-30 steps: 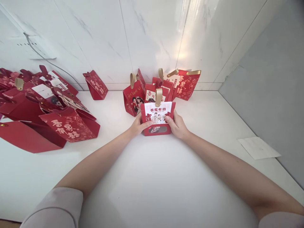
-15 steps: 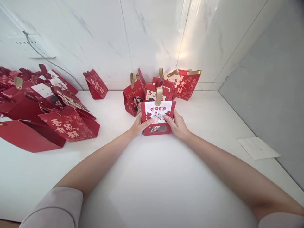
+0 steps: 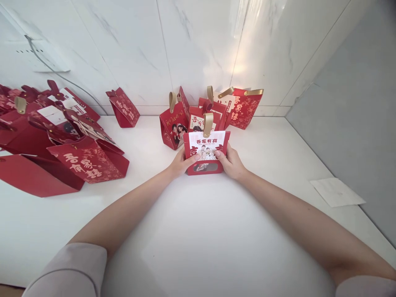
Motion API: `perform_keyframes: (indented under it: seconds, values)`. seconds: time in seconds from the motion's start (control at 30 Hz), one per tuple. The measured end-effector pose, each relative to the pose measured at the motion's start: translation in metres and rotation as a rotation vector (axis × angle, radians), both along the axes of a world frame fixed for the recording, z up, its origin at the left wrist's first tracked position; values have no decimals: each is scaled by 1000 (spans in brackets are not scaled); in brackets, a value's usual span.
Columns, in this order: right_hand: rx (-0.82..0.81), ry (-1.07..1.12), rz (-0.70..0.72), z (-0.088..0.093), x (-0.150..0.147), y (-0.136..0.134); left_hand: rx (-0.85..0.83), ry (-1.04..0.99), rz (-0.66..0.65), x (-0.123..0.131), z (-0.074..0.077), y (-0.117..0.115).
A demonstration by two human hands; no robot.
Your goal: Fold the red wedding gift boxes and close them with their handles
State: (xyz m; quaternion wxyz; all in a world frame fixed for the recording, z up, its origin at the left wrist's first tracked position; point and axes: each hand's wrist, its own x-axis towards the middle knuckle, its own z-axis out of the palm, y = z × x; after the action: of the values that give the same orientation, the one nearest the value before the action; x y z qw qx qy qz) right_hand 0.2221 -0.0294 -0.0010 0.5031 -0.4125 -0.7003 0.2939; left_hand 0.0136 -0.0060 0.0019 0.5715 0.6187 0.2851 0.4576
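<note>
Red gift bag, white-panelled, centre of frame, apparently standing on surface | grip: left hand and right hand clasp its opposite sides | step, as judged: steadying | next move seems to call for even pressure, sparing red bags behind

White table, red gift boxes, flat white paper

The view shifted slightly — leftmost bags sit further left in frame.
</note>
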Motion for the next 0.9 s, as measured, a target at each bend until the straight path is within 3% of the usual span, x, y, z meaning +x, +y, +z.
perform_keyframes:
  seconds: [0.47,0.67,0.77,0.9]
  values:
    - [-38,17,29,0,2,0,-28,-13,24,1,2,-1]
    - [-179,90,271,3,3,4,-213,-215,139,5,5,6]
    - [-216,138,260,2,2,7,-253,-246,79,6,7,7]
    - [-219,143,231,-1,2,8,-209,-228,123,7,9,4]
